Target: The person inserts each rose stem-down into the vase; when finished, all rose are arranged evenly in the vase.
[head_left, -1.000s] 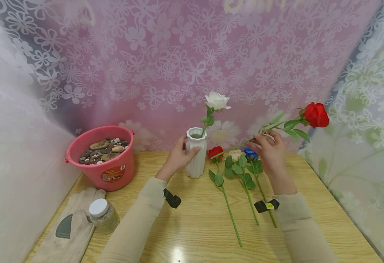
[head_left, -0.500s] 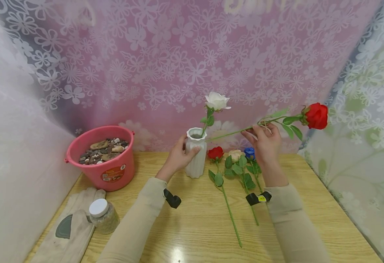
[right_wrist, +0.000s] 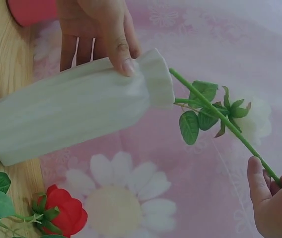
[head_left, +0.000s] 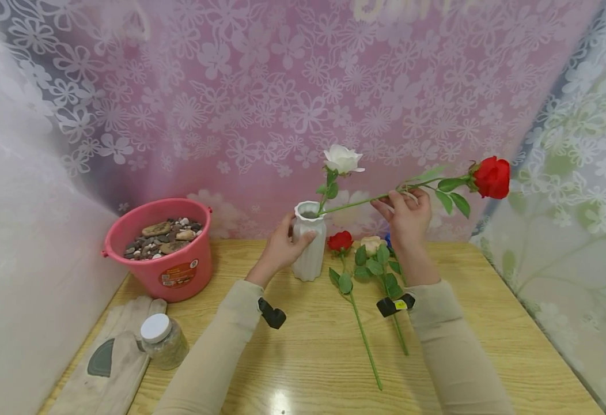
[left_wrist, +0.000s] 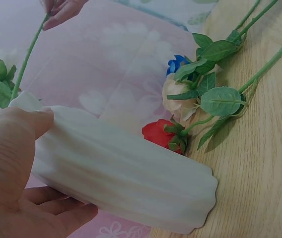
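Mid-frame, your left hand [head_left: 280, 250] grips the white vase [head_left: 309, 256]; brace it. Right of centre, your right hand [head_left: 409, 219] pinches the raised red rose [head_left: 492, 177], stem tip at the rim; tilt it steeper before feeding it in.

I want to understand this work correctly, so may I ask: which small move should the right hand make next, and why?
Probably the right hand should raise the bloom of its red rose, so that the stem can slide down into the vase. The stem's tip is near the rim, but the rose leans far sideways; the left hand grips the vase.
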Action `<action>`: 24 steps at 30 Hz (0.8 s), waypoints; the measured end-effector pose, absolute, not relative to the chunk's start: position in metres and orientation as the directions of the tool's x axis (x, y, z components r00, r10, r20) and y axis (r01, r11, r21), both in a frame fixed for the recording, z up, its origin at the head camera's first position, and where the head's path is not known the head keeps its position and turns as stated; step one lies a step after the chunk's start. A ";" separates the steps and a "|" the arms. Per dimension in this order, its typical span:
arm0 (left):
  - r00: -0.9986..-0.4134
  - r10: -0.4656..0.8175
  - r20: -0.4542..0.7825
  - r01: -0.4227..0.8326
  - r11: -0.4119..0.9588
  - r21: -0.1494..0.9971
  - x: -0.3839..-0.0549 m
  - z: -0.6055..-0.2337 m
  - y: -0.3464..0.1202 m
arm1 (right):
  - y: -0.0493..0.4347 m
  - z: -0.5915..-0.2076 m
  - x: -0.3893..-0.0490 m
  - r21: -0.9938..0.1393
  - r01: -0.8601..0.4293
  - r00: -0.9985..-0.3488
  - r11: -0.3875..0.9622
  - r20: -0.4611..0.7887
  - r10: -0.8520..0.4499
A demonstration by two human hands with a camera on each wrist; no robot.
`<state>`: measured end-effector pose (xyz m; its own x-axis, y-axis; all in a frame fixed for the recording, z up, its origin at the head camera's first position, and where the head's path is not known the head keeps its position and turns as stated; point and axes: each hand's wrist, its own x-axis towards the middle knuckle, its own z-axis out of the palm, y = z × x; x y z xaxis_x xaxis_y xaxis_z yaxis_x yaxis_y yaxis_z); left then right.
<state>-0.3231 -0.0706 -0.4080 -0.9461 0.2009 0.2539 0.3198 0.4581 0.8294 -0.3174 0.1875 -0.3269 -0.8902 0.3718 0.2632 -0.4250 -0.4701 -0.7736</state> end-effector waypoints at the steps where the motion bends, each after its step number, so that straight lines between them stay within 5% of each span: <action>1: -0.946 0.201 0.255 0.320 0.459 0.829 -0.323 -0.408 -0.071 | 0.186 -0.327 -0.318 -0.777 -0.429 -0.887 -0.460 0.267 0.377; 24: -0.944 0.205 0.260 0.327 0.466 0.822 -0.323 -0.407 -0.071 | 0.151 -0.335 -0.327 -0.851 -0.446 -0.892 -0.279 0.394 0.222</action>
<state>-0.3233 -0.0710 -0.4069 -0.9438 0.2048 0.2595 0.3272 0.4659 0.8221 -0.3274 0.1514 -0.3348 -0.8918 0.2222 0.3942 -0.4456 -0.2793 -0.8506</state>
